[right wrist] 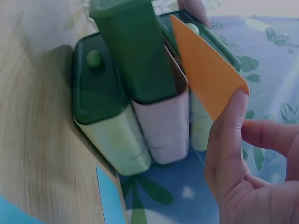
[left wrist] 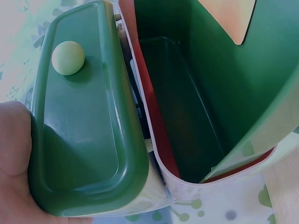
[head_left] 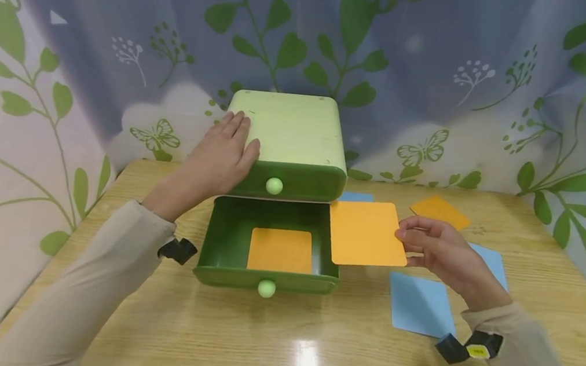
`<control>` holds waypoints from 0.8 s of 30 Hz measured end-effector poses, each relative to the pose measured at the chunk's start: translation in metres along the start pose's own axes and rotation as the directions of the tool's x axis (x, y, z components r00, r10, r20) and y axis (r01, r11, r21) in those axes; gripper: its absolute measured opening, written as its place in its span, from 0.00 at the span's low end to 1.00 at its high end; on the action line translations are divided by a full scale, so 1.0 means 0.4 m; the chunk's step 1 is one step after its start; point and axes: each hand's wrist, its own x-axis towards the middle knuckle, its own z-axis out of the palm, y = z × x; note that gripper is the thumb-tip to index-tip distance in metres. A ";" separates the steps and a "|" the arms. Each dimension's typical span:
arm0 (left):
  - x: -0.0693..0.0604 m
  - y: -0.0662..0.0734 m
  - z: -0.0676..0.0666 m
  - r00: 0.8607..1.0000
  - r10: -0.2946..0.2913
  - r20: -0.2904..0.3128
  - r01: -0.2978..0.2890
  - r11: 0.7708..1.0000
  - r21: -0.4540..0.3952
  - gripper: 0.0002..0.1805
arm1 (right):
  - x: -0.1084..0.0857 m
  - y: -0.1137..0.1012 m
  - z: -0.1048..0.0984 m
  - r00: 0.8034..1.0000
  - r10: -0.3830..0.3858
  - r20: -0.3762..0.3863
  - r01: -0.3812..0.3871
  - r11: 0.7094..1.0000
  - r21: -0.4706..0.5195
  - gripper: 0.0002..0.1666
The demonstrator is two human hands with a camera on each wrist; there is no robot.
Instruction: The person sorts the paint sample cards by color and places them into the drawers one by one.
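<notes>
A light green drawer box with dark green fronts stands on the table, and its lower visible drawer is pulled out. Inside that drawer lies an orange card. My left hand rests on the box's top at the left edge, fingers fairly straight. In the left wrist view, part of that hand touches beside the closed drawer front. My right hand pinches another orange card by its right edge, beside the open drawer. The right wrist view shows this card between thumb and fingers.
Blue cards lie on the wooden table at the right, one partly behind the right hand. An orange card lies farther back, and a blue one shows behind the held card. A leaf-patterned curtain hangs behind.
</notes>
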 end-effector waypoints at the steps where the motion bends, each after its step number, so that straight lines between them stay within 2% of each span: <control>1: 0.000 0.000 0.000 1.000 0.000 0.000 0.000 1.000 -0.001 0.36 | 0.001 0.001 0.006 1.000 -0.002 0.004 0.002 1.000 0.005 0.10; 8: 0.002 0.002 0.001 1.000 -0.001 0.006 0.001 1.000 -0.005 0.36 | 0.013 0.004 0.053 0.999 -0.030 -0.018 0.029 0.999 -0.026 0.07; 16: 0.003 0.002 -0.001 1.000 -0.002 0.011 0.002 1.000 -0.001 0.36 | 0.027 0.012 0.090 0.998 -0.060 0.006 0.060 0.998 -0.003 0.07; 20: 0.001 0.000 0.000 1.000 -0.004 0.014 0.004 1.000 -0.002 0.36 | 0.033 0.015 0.127 0.998 -0.053 -0.018 0.051 0.997 -0.057 0.04; 24: 0.001 -0.002 0.000 1.000 -0.007 0.013 0.007 1.000 -0.002 0.36 | 0.041 0.009 0.176 0.997 -0.060 -0.052 0.053 0.990 -0.132 0.11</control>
